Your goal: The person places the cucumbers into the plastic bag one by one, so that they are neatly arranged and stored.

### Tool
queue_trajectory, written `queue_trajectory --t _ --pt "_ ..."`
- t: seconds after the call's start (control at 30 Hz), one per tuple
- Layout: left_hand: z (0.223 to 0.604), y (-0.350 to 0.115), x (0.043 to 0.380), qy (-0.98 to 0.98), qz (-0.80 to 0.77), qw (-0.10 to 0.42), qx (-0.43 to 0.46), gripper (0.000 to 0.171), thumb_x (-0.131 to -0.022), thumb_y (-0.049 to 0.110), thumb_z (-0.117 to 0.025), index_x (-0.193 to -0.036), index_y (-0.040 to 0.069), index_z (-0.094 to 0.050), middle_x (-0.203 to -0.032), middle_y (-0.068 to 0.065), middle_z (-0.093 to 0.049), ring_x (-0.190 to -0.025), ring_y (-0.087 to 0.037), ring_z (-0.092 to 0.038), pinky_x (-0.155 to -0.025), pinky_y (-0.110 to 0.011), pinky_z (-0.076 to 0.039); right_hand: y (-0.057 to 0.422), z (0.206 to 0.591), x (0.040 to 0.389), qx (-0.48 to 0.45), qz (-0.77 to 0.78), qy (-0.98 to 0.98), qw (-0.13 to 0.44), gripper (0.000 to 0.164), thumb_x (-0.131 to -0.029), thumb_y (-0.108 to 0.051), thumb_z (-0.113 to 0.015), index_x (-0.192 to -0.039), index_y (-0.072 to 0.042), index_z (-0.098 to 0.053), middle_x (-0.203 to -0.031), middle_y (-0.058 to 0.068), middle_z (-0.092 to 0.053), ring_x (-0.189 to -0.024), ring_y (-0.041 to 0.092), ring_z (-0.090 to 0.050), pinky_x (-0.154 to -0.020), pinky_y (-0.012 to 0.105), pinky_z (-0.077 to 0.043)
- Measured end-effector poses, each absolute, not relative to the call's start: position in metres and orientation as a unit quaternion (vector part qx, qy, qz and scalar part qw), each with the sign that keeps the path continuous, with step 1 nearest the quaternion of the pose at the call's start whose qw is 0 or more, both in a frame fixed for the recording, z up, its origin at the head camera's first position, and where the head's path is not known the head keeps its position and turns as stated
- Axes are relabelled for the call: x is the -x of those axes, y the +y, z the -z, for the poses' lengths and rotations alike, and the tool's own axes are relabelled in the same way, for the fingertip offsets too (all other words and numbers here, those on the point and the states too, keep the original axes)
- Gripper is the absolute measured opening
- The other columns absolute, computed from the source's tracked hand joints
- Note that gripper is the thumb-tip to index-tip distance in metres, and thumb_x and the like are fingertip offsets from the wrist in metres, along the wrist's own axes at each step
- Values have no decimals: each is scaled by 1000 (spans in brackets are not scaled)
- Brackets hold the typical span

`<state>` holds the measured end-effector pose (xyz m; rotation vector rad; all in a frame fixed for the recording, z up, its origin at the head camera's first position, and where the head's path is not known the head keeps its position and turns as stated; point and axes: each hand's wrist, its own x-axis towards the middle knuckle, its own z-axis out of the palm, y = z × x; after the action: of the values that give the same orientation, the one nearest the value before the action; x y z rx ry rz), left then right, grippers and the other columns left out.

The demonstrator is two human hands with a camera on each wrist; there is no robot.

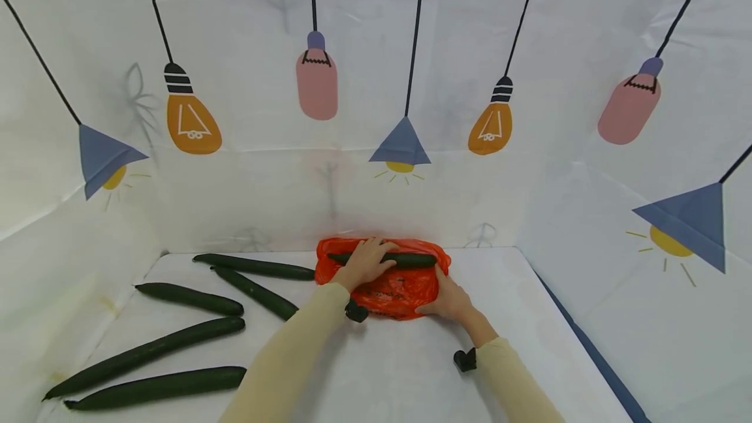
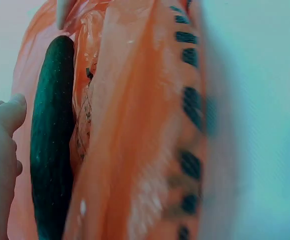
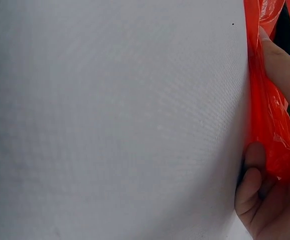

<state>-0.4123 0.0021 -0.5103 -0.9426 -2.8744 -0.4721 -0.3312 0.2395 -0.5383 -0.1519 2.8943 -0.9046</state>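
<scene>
A dark green cucumber [image 1: 408, 260] lies lengthwise on a crumpled orange-red plastic bag [image 1: 405, 292]. My left hand [image 1: 364, 263] reaches over the bag's far side with fingers spread, overlapping the cucumber's left half. In the left wrist view, that hand [image 2: 0, 135] is alongside the cucumber [image 2: 55, 135], above the bag. My right hand [image 1: 449, 296] grips the bag's right edge, near the cucumber's rounded end. In the right wrist view, the right thumb lies along the bag [image 3: 257, 95], with the other fingers curled beneath it.
Several loose cucumbers [image 1: 155, 387] lie across the left of the white tabletop [image 1: 399, 371]; one [image 1: 258, 266] reaches close to the bag's left edge. White sheeting [image 1: 247, 194] with printed lamps stands directly behind the table and along both sides.
</scene>
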Motion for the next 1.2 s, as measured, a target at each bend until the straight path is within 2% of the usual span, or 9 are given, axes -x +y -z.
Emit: queue_trajectory --t 0.1,0.3,0.57,0.83,1.0,1.2 --pt "506 -5 406 -938 147 39 311 42 -99 39 -56 -138 24 -53 -129 -2 -53 -119 -21 -47 -103 -43 -36 238 537 330 49 300 951 55 128 -64 -51 -88 -156 -7 -11 -151 19 -34 -130 40 -40 -99 60 -37" --pt "499 -26 393 -930 142 60 333 34 -99 30 -58 -132 24 -60 -108 2 -54 -95 -17 -50 -87 -37 -43 238 536 330 40 303 950 61 126 -65 -49 -87 -156 -9 -10 -153 17 -31 -134 40 -34 -101 61 -34" --pt "488 -63 375 -928 159 73 328 33 -97 25 -62 -130 23 -61 -100 3 -53 -88 -16 -49 -81 -36 -42 237 536 329 43 307 948 71 126 -65 -50 -87 -157 -11 -9 -153 18 -31 -134 41 -33 -101 62 -33" --pt "488 -109 356 -934 165 97 303 37 -93 27 -66 -129 20 -60 -112 -4 -58 -101 -23 -55 -87 -45 -42 241 540 335 52 298 951 63 129 -64 -58 -84 -156 -10 -8 -153 19 -30 -134 41 -34 -102 61 -32" --pt "488 -141 334 -938 168 120 279 37 -91 28 -68 -127 17 -63 -111 -6 -60 -100 -25 -56 -84 -47 -42 240 537 336 56 298 951 64 129 -64 -57 -85 -156 -9 -8 -153 20 -30 -133 43 -34 -102 62 -32" --pt "498 -179 302 -939 177 122 269 36 -91 29 -69 -124 16 -65 -108 -5 -60 -96 -24 -57 -82 -47 -42 239 537 332 59 310 947 62 128 -64 -56 -85 -156 -10 -9 -153 20 -30 -133 43 -34 -101 62 -33"
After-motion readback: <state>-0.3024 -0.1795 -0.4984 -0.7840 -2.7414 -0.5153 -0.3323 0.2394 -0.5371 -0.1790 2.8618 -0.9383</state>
